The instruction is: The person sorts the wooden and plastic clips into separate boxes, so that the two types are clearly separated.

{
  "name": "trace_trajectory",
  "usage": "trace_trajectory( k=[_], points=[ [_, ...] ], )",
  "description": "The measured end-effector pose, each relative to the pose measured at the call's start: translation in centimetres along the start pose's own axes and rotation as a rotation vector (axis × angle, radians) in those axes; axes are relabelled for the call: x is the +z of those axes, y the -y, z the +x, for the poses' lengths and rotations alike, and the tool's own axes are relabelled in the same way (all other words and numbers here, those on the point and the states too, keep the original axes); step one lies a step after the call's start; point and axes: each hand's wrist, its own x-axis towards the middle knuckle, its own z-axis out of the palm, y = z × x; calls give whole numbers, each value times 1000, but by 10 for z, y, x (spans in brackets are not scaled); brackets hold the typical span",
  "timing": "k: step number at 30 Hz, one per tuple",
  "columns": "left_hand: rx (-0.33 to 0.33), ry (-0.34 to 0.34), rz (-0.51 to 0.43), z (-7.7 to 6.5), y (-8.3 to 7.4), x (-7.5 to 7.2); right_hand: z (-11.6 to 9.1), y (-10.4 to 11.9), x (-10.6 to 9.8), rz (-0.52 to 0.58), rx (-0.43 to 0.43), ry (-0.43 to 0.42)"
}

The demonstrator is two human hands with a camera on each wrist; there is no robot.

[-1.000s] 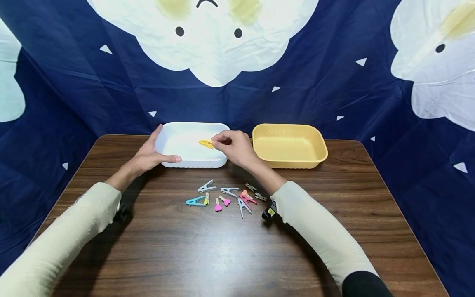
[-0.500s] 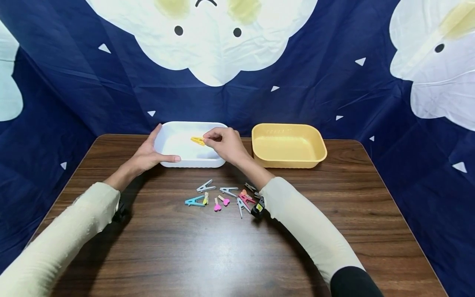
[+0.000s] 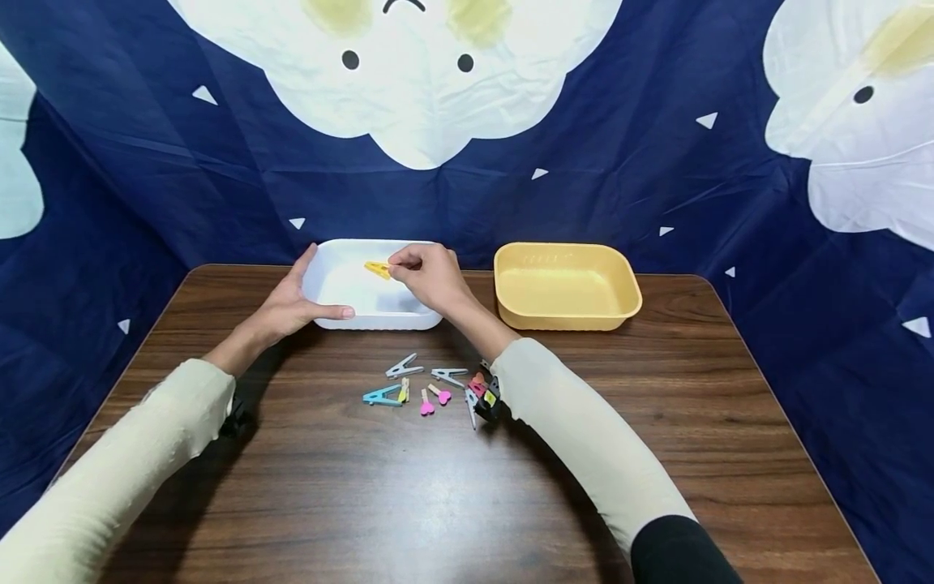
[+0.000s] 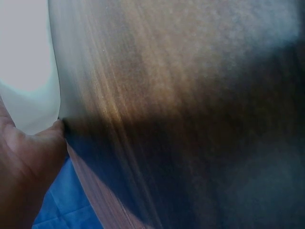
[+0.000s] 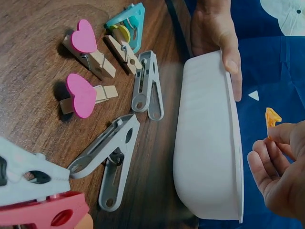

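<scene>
Yellow plastic clothespin (image 5: 271, 116) is pinched in the right hand (image 3: 430, 280) above the shallow white plastic tray (image 3: 379, 322), so it's not dropped in yet, and a blue plastic clip (image 3: 378, 395), grey plastic clips (image 5: 141, 86) and pink-heart wooden clips (image 5: 81, 95) are left on the table (image 3: 292, 454). Right arm (image 3: 562, 430) stretches forward, left hand (image 3: 288, 308) gripping the tray's left end.

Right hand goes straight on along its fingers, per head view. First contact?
Likely the left end wall of the white rectangular plastic tray, led by the yellow plastic clothespin the right hand pinches. Height is unclear; if it clears the rim, the left hand could be next.
</scene>
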Motion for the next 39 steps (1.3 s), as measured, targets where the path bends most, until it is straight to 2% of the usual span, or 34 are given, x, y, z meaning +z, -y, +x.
trace_trajectory(
  k=[7, 13, 25, 39],
  points=[
    [-13, 0, 11, 0, 2, -1, 7, 1, 6, 14, 65, -37],
    [-4, -6, 6, -2, 0, -1, 15, 2, 10, -6, 81, -61],
    [-2, -1, 6, -1, 3, -2, 25, 3, 19, -25, 164, -66],
    [8, 5, 12, 0, -1, -1, 30, 7, 18, -50, 167, -66]
  ],
)
